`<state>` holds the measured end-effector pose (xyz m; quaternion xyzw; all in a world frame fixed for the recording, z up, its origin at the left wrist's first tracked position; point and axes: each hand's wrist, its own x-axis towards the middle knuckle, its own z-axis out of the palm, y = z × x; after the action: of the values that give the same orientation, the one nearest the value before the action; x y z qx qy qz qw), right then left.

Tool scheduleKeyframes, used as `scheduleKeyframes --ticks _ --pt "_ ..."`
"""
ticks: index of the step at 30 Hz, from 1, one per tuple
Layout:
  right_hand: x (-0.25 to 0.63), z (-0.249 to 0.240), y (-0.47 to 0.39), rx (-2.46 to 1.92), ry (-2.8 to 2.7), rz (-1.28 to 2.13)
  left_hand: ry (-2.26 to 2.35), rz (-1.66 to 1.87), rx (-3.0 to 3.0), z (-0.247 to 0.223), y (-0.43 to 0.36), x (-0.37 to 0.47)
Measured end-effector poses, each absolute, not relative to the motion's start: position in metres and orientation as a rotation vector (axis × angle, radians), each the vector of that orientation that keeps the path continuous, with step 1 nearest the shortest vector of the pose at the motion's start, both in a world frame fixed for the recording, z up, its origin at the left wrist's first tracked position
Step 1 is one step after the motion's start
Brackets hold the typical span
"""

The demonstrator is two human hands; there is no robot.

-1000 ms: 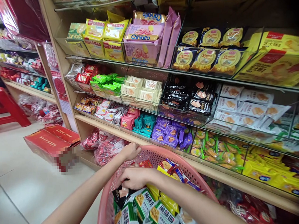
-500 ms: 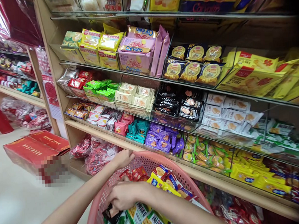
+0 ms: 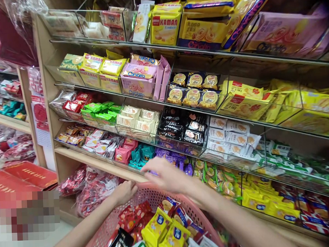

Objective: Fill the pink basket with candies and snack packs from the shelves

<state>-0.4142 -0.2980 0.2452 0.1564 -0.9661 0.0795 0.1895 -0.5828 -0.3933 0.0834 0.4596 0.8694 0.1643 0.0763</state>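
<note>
My left hand [image 3: 126, 192] is closed around the rim of a pink perforated plastic basket [image 3: 153, 188]. Inside the basket lie yellow snack packets [image 3: 174, 236], red patterned packets [image 3: 132, 214], a black packet [image 3: 121, 242] and blue-and-red biscuit packets [image 3: 181, 214]. Above the far rim, my right hand [image 3: 166, 174] is slightly blurred, its fingers apart and pointing left, with nothing visible in it. It covers part of the purple packets [image 3: 165, 156] on the lowest glass-fronted shelf. Teal packets [image 3: 144, 156] sit just left of its fingertips.
Tiered shelves hold white wafer packets [image 3: 235, 137], black packets [image 3: 194, 128], green packets [image 3: 98, 109] and larger yellow packs [image 3: 242, 102]. Below the wooden ledge [image 3: 92, 160] are bagged red goods [image 3: 96, 194]. A red box [image 3: 28, 175] stands on the floor at left.
My right hand has risen out of the basket toward the purple packets. My left hand stays on the rim. The view has shifted up and right, so more of the upper shelf shows.
</note>
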Motion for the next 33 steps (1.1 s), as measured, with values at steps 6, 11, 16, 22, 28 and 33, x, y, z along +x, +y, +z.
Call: scheduleKeyframes --ticks 6,11,16,22,28,33 --pt "-0.411 0.334 -0.209 0.051 -2.306 -0.032 2.621 0.433 1.459 0.084 -0.392 -0.579" --pt "-0.436 0.351 -0.165 -0.115 -2.395 -0.143 2.618 0.422 1.464 0.088 -0.393 -0.575" --pt "-0.456 0.355 -0.157 -0.238 -2.485 -0.118 2.633 0.429 1.467 0.086 -0.393 -0.575" --pt "-0.461 0.358 -0.152 -0.305 -2.458 -0.210 2.633 0.423 1.471 0.085 -0.393 -0.577" --pt "-0.461 0.354 -0.155 -0.179 -2.464 -0.188 2.624 0.436 1.468 0.084 -0.392 -0.577" --pt "-0.456 0.349 -0.160 -0.099 -2.377 -0.208 2.623 0.442 1.476 0.084 -0.392 -0.576"
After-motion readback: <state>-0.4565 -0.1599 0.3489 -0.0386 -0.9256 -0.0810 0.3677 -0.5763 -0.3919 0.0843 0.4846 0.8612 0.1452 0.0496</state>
